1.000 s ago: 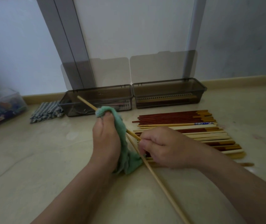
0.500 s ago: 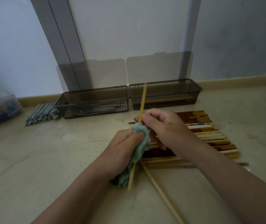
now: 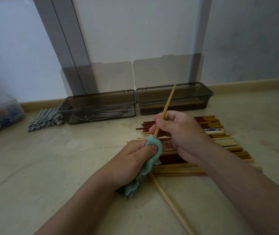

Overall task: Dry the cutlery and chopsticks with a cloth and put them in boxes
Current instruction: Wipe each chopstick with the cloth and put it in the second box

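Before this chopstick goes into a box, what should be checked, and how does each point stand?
1. Right hand grips the chopstick: ok, fingers are curled round it.
2. Left hand holds the cloth round the chopstick's lower end: ok.
3. Chopstick free of the cloth: not ok, its lower end is inside the fold.
4. Chopstick dry: cannot tell.
5. Right box open to receive it: ok, its lid stands upright and chopsticks lie inside.
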Action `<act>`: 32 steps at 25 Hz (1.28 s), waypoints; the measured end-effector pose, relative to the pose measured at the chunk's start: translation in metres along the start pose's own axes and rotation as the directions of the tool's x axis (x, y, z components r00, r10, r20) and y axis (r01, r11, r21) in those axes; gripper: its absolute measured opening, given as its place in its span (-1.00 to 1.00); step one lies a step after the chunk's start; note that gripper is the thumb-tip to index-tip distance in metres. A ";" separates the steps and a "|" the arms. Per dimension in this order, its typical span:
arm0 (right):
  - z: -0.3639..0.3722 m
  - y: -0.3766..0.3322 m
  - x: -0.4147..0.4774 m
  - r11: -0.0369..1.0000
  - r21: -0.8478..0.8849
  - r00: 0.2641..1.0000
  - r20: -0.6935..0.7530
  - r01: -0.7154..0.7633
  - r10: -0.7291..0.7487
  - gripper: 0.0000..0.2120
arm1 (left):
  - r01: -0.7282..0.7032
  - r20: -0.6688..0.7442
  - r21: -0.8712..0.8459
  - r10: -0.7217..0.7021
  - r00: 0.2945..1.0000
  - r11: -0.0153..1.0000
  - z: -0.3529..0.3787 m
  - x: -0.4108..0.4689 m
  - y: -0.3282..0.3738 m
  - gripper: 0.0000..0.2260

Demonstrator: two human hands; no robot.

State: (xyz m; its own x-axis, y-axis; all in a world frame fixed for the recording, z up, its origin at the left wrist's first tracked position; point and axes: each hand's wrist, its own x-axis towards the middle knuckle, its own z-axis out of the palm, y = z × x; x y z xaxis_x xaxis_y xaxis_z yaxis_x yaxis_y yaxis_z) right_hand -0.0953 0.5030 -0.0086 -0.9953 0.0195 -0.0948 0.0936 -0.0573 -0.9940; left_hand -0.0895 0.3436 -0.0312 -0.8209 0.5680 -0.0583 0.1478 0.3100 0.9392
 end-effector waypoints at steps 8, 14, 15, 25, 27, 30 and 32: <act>-0.043 -0.008 0.017 0.968 -0.187 0.901 -0.369 0.170 -0.229 -0.76 | 0.030 -0.035 -0.080 -0.033 0.999 0.996 -0.003 0.001 -0.007 -0.67; -0.048 -0.012 0.048 0.283 -0.945 0.842 -0.013 0.167 -0.539 -0.75 | 0.028 -0.063 -0.167 -0.039 0.997 0.986 -0.002 0.002 -0.008 -0.75; -0.049 -0.017 0.060 0.204 -0.970 0.822 -0.009 0.130 -0.569 -0.75 | 0.029 -0.067 -0.167 -0.041 0.997 0.986 -0.002 0.002 -0.009 -0.76; -0.056 -0.017 0.134 0.096 -0.995 0.916 -0.038 0.001 -0.399 -0.67 | 0.051 -0.065 -0.115 -0.059 0.996 0.992 -0.006 0.004 -0.007 -0.64; -0.052 -0.020 0.128 0.126 -0.992 0.916 -0.034 0.018 -0.400 -0.64 | 0.054 -0.062 -0.119 -0.062 0.996 0.991 -0.007 0.004 -0.008 -0.59; -0.044 -0.026 0.104 0.186 -0.975 0.872 0.012 0.118 -0.489 -0.67 | 0.064 -0.053 -0.136 -0.072 0.996 0.989 -0.007 0.005 -0.009 -0.57; -0.042 -0.029 0.075 0.246 -0.944 0.895 0.096 0.221 -0.435 -0.74 | 0.058 -0.074 -0.173 -0.072 0.995 0.983 -0.008 0.004 -0.009 -0.65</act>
State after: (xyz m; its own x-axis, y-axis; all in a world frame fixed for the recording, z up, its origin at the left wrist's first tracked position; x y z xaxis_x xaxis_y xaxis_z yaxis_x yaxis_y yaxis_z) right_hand -0.1719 0.5477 0.0104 -0.9341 -0.0539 0.3528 -0.1738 0.9321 -0.3178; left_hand -0.0988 0.3373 -0.0369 -0.8681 0.4861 -0.1005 0.0021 0.2061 0.9785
